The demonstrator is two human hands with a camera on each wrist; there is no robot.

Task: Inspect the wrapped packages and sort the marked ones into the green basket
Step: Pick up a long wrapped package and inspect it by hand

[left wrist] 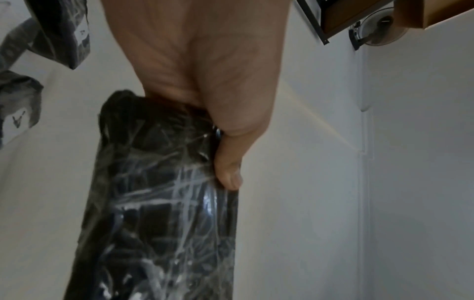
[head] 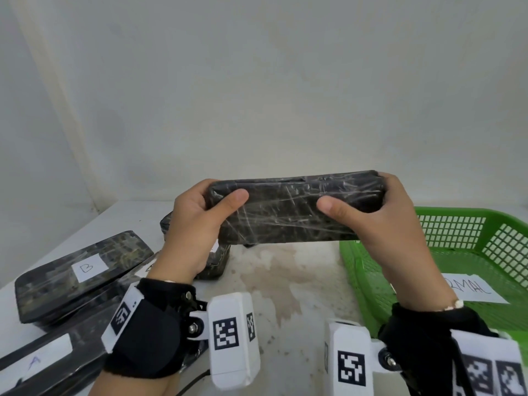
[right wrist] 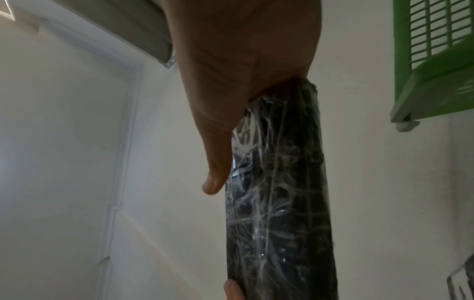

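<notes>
Plastic-wrapped dark package (head: 294, 208) held level above the counter (head: 300, 281): my left hand (head: 197, 224) and right hand (head: 383, 221) grip its ends beside the green basket (head: 468, 232).

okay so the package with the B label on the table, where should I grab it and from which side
Grip the B package across its two long edges near the middle, coming from above. It lies flat, long and slim, label up, its top clear; another package crowds its near edge, so go carefully there.

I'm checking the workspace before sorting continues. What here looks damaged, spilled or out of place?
A brownish stain marks the white table between the labelled packages and the green basket; it looks like a dried spill. The held package shows no tear.
</notes>
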